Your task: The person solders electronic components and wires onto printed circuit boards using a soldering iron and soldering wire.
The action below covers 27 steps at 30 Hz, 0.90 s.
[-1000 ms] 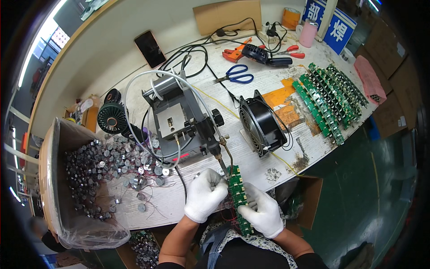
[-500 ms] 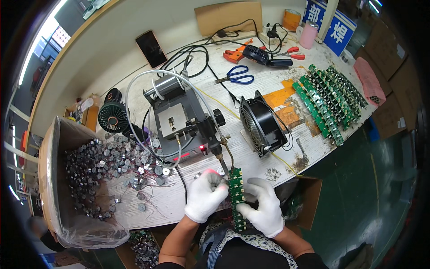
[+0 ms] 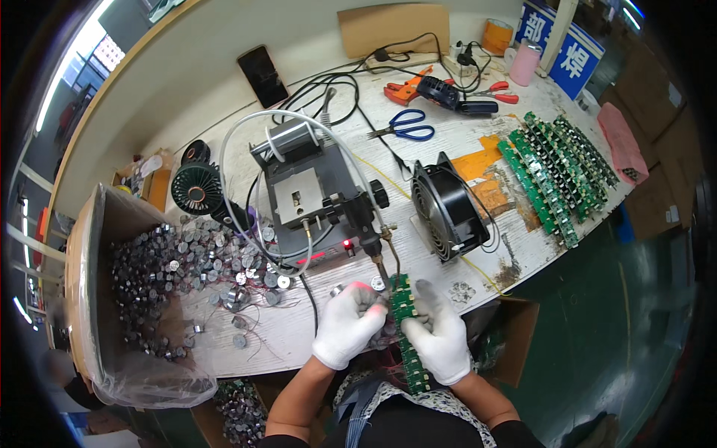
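Observation:
My right hand (image 3: 441, 340), in a white glove, grips a long green circuit board strip (image 3: 412, 358) by its right edge, thumb on its face. The strip's upper end lies beside the tip of a clamped soldering iron (image 3: 371, 243), next to a thin bent feed tube (image 3: 396, 257). My left hand (image 3: 349, 328), also gloved, is closed in a pinch at the strip's left edge. Whatever its fingers hold is hidden, and a red glow falls on them. A small silver round part (image 3: 337, 290) shows by those fingers; I cannot tell whether they touch it.
Small round motors (image 3: 216, 261) with thin wires spill from a plastic-lined carton (image 3: 89, 299) on the left. Behind the iron stands its grey feeder unit (image 3: 299, 196). A black fan (image 3: 448, 209), blue-handled cutters (image 3: 411, 125) and more board strips (image 3: 549, 179) lie to the right.
The whole view has shifted slightly. The strip's lower end has swung right, so it leans more, and my right hand sits a little higher along it. My left hand stays pinched.

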{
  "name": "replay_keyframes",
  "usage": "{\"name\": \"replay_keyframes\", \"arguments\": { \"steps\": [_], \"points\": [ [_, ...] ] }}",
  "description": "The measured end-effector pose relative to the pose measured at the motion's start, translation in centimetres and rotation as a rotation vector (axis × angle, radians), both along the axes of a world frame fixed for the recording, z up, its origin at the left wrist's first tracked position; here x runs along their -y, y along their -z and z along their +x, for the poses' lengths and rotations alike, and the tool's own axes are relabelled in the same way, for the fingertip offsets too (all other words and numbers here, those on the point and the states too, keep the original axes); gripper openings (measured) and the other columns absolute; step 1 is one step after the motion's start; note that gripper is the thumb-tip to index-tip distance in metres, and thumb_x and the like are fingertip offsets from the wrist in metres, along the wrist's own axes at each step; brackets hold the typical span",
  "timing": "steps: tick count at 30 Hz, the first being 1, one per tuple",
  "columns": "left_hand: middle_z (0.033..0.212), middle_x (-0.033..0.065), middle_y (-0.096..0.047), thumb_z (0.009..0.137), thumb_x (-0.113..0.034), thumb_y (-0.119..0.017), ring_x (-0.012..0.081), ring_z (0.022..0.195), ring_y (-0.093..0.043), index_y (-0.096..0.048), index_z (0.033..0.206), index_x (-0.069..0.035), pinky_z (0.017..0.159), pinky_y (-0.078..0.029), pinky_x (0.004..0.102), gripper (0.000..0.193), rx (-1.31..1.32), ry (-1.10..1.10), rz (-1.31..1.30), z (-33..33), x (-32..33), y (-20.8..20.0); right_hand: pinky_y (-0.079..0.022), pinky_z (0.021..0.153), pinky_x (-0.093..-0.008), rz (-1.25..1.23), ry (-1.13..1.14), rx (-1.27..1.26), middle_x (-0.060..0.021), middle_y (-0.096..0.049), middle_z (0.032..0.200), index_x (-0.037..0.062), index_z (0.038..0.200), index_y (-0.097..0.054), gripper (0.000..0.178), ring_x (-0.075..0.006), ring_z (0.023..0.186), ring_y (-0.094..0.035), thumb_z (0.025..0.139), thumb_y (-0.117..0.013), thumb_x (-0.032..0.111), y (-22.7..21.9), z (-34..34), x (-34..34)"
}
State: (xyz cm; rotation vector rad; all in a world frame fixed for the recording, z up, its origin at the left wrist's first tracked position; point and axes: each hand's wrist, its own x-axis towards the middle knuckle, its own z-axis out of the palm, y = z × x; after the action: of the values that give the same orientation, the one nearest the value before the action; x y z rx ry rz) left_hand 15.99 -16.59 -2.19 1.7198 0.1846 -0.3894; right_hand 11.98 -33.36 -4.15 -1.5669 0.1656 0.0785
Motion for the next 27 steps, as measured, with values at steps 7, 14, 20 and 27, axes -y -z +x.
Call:
{"name": "replay_keyframes", "arguments": {
  "steps": [7,14,20,27],
  "points": [
    [0.086,0.0045,-0.068,0.085,-0.005,-0.066,0.006,0.074,-0.059,-0.063,0.09,0.002,0.066,-0.048,0.0221,0.01,0.126,-0.133,0.109,-1.7,-3.7,-1.6,-0.051,0.066,-0.0232,0.022,0.052,-0.04,-0.009,-0.065,0.096,-0.0057,0.123,-0.051,0.042,-0.0085,0.074,-0.06,0.082,-0.06,-0.003,-0.6,0.3,1.5],
    [0.085,0.0109,-0.065,0.077,0.001,-0.07,0.0226,0.069,-0.063,-0.066,0.088,-0.003,0.065,-0.051,0.0296,0.013,0.796,-0.351,0.829,-1.7,-9.3,-0.7,-0.051,0.069,-0.0315,-0.308,-0.104,0.113,-0.013,-0.066,0.087,-0.0008,0.098,-0.064,0.021,-0.0221,0.075,-0.065,0.078,-0.061,-0.002,-0.2,0.3,1.7],
    [0.096,0.0128,-0.063,0.077,-0.011,-0.071,0.0281,0.078,-0.064,-0.065,0.101,-0.004,0.069,-0.051,0.0359,0.026,0.528,-0.108,1.147,-1.5,-10.7,-0.3,-0.05,0.073,-0.037,-0.436,-0.156,0.274,-0.0163,-0.064,0.084,-0.0002,0.087,-0.064,0.014,-0.0323,0.078,-0.063,0.075,-0.061,-0.004,-1.3,0.9,1.3],
    [0.086,0.0093,-0.059,0.074,-0.013,-0.069,0.0292,0.076,-0.061,-0.061,0.097,-0.008,0.066,-0.051,0.0406,0.025,0.433,-0.08,1.021,-1.1,-8.5,-0.1,-0.051,0.069,-0.0358,-0.453,-0.171,0.319,-0.0155,-0.064,0.085,0.0005,0.087,-0.065,0.014,-0.0308,0.076,-0.064,0.074,-0.061,-0.004,-1.8,0.8,0.7]
  ]
}}
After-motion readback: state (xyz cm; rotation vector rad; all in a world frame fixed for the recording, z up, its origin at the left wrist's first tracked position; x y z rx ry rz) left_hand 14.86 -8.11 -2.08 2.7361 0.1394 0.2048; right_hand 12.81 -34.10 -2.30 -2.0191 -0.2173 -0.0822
